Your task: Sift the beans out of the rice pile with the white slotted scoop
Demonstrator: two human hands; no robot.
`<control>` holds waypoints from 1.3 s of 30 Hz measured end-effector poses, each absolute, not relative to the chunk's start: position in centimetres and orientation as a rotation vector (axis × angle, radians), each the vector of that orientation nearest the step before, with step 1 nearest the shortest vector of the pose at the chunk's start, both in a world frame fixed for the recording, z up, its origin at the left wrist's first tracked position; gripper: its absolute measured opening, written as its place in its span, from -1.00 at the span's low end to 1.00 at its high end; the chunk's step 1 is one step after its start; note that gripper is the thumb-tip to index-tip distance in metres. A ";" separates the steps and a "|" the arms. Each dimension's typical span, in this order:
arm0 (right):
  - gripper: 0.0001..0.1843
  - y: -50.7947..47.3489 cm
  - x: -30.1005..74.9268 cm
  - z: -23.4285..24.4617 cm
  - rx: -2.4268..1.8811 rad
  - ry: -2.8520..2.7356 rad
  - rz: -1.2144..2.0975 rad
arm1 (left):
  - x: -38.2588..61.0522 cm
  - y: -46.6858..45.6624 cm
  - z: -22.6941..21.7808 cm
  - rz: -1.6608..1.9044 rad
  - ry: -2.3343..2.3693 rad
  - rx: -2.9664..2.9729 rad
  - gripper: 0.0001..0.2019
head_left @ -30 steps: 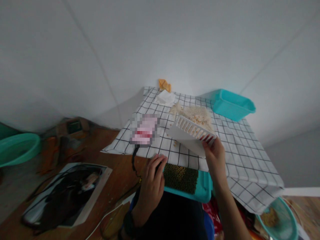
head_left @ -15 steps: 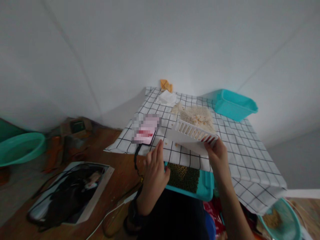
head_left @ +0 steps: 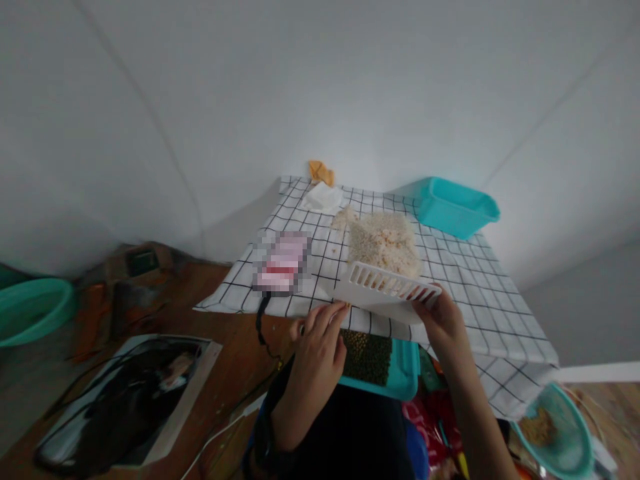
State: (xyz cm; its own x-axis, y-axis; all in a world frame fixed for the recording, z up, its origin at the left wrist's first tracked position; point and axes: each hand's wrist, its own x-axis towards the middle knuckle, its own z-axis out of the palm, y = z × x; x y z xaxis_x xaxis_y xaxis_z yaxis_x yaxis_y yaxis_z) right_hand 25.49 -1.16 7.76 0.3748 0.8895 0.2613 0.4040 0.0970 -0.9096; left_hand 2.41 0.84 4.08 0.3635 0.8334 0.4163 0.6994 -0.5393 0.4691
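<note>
My right hand [head_left: 440, 320] grips the right end of a white slotted plastic tray [head_left: 385, 290], tilted over the checked cloth [head_left: 480, 300]. My left hand [head_left: 320, 340] is closed in a pinch at the tray's near left corner, holding something too small to name. Just below both hands a teal tray of green beans [head_left: 370, 357] rests on my lap. A pile of pale grains [head_left: 383, 240] lies on the cloth beyond the white tray.
A teal tub [head_left: 455, 207] stands at the back right of the cloth, white paper [head_left: 323, 198] and an orange scrap [head_left: 321, 172] at the back. A blurred-out device [head_left: 280, 263] with a black cable lies left. A teal basin [head_left: 30, 310] and picture [head_left: 125, 393] sit on the floor.
My left hand rose from the bean tray's edge to the white tray's corner and closed into a pinch. The white tray has come lower and flatter.
</note>
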 end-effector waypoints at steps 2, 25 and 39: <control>-0.80 -1.6 25.8 7.7 -1.505 -1.216 0.534 | 2.5 1.0 4.1 0.926 1.299 2.420 -0.49; -0.63 -8.3 29.5 4.4 -1.487 -0.807 0.382 | 0.6 -1.5 1.6 0.988 0.956 2.365 -0.52; -0.70 -11.4 30.8 4.1 -1.447 -0.457 0.197 | -0.7 -2.7 -1.1 0.990 0.745 2.487 -0.82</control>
